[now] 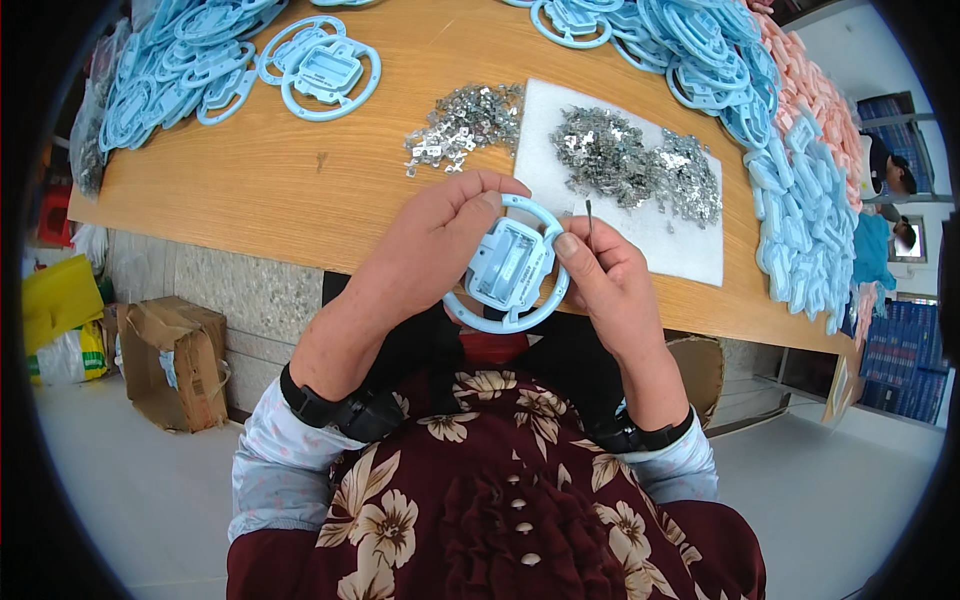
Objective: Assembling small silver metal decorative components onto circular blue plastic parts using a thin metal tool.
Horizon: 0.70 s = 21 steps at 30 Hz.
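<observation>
A light blue plastic toy steering wheel is held upright over the table's near edge, its recessed middle facing me. My left hand is closed on the wheel's left and upper rim. On the other side, my right hand pinches the right rim with thumb and fingers. A thin dark tool with a narrow tip sticks up between the right fingers; its lower part is hidden. Beyond the hands, small shiny metal plates lie heaped on a white foam sheet, with another metal heap on the wood beside it.
Piles of blue steering wheels stand at the far left and far right of the wooden table. Smaller blue parts and pink parts fill the right side. A cardboard box sits on the floor at left.
</observation>
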Tool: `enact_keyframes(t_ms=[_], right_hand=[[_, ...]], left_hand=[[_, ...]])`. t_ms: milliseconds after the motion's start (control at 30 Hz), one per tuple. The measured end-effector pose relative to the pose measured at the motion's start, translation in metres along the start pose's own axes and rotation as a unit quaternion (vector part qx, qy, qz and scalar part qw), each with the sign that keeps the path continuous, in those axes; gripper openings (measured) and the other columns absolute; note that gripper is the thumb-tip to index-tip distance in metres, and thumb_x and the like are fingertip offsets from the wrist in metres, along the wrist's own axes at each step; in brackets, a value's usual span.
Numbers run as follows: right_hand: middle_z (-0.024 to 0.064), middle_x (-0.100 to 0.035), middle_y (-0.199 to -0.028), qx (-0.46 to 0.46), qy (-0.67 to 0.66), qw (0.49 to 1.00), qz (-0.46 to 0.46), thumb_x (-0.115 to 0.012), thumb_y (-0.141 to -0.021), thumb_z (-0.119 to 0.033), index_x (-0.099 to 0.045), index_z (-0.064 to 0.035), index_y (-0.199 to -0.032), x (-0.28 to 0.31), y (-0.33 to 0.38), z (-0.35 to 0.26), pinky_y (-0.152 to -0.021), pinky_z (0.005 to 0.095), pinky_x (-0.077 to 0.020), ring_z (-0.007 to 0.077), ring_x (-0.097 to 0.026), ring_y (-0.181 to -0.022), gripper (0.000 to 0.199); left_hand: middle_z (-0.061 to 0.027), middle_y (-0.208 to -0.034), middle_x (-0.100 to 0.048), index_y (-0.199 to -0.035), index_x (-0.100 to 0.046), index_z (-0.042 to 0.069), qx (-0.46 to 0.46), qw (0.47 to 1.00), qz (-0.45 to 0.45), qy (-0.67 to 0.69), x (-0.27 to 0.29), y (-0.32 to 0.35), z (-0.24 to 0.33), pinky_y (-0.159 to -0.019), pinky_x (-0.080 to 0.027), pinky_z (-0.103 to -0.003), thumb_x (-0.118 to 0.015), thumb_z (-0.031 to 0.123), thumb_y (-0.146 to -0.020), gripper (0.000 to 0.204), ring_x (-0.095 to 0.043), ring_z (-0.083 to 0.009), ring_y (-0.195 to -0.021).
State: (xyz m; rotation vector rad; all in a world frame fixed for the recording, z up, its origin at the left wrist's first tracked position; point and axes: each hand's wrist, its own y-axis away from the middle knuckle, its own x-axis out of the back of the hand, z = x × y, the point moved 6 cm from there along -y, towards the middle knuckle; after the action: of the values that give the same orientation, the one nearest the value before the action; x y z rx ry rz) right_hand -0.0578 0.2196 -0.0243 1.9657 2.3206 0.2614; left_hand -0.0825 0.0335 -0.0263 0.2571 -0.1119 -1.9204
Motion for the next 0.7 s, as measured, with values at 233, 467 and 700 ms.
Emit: enact_keyframes(t_ms=[233, 467, 700], right_hand=[[-0.0067, -0.055, -0.074, -0.092, -0.070, 0.993, -0.040, -0.060, -0.105, -0.026, -0.066, -0.0023, -0.108, 0.000, 0.007, -0.003, -0.051, 0.0185, -0.0281, 0.0003, -0.038, -0.058, 0.025], [-0.0064, -0.053, -0.072, -0.066, -0.047, 0.997, -0.014, -0.058, -0.106, -0.027, -0.066, -0.0014, -0.108, 0.001, 0.015, -0.011, -0.051, 0.0192, -0.0285, 0.0010, -0.038, -0.058, 0.027], [-0.0059, -0.053, -0.070, 0.089, -0.048, 0.993, 0.059, -0.068, -0.097, -0.007, -0.062, -0.0011, -0.116, -0.003, 0.015, -0.013, -0.057, 0.0192, -0.0370, 0.0007, -0.046, -0.064, 0.020]], left_hand=[[-0.0086, -0.111, -0.064, -0.133, -0.060, 0.003, -0.182, 0.953, -0.043, -0.237, -0.013, 0.013, 0.028, -0.088, -0.051, -0.032, -0.055, 0.010, -0.095, 0.039, -0.062, -0.0176, -0.103], [-0.0138, -0.114, -0.064, -0.136, -0.055, 0.000, -0.192, 0.934, -0.070, -0.292, -0.024, 0.011, 0.025, -0.091, -0.051, -0.034, -0.052, 0.009, -0.093, 0.043, -0.064, -0.0248, -0.105], [-0.0059, -0.122, -0.063, -0.136, -0.052, -0.001, 0.015, 0.989, -0.115, 0.086, -0.030, 0.014, 0.006, -0.090, -0.050, -0.027, -0.038, 0.014, -0.105, 0.037, -0.060, -0.0106, -0.107]])
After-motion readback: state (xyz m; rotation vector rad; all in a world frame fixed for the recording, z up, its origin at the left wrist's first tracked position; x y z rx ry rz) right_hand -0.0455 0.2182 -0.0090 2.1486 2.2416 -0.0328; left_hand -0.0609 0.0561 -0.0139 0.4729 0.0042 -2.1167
